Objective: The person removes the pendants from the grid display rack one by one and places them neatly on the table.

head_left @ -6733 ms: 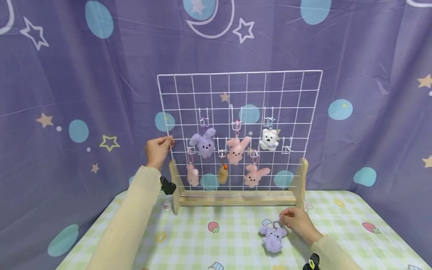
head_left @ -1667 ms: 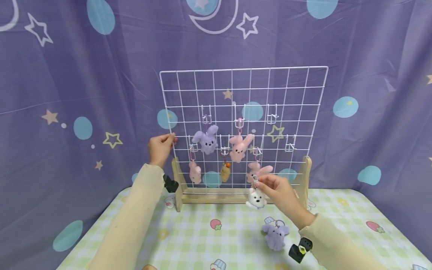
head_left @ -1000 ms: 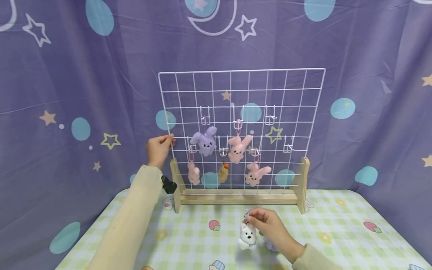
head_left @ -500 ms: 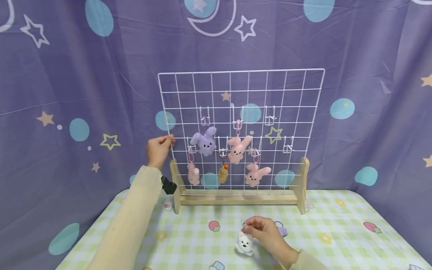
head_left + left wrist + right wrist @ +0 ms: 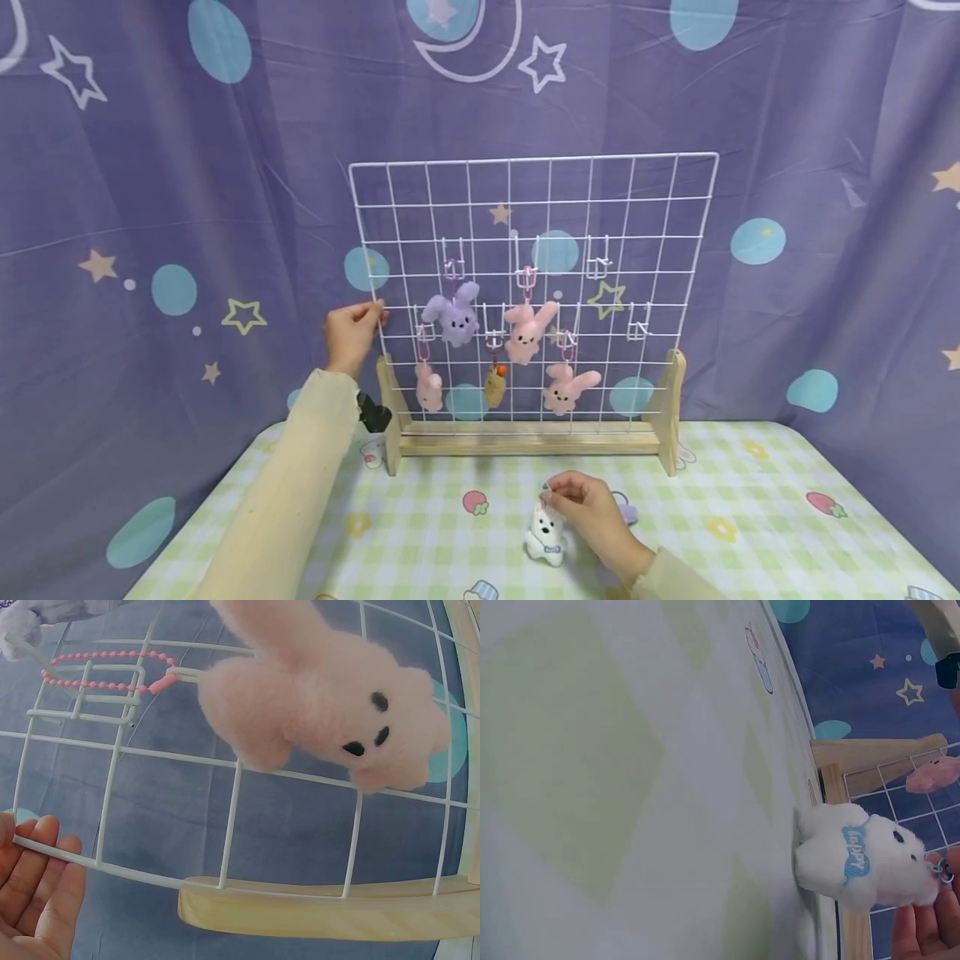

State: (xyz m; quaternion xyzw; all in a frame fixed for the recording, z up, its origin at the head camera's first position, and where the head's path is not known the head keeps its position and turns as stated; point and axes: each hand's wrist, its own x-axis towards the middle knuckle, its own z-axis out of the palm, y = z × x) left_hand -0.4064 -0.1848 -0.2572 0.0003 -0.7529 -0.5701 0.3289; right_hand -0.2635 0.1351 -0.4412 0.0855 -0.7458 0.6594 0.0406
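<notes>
Dog keychain (image 5: 545, 537), white and plush, is upright in front of the display rack (image 5: 528, 447), its clip (image 5: 943, 871) pinched in the right hand (image 5: 592, 512); the left hand (image 5: 351, 340) pinches the rack's left edge. I judge the keychain light and soft, best held by that clip. The clip is partly hidden, and so is a purple plush (image 5: 628, 512) before the rack

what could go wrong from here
The white plush could topple or drop if the right hand slips, since it's pinched only near its top. That hand might also bump the mostly hidden purple plush behind it. A tug by the left hand could shake the grid.
</notes>
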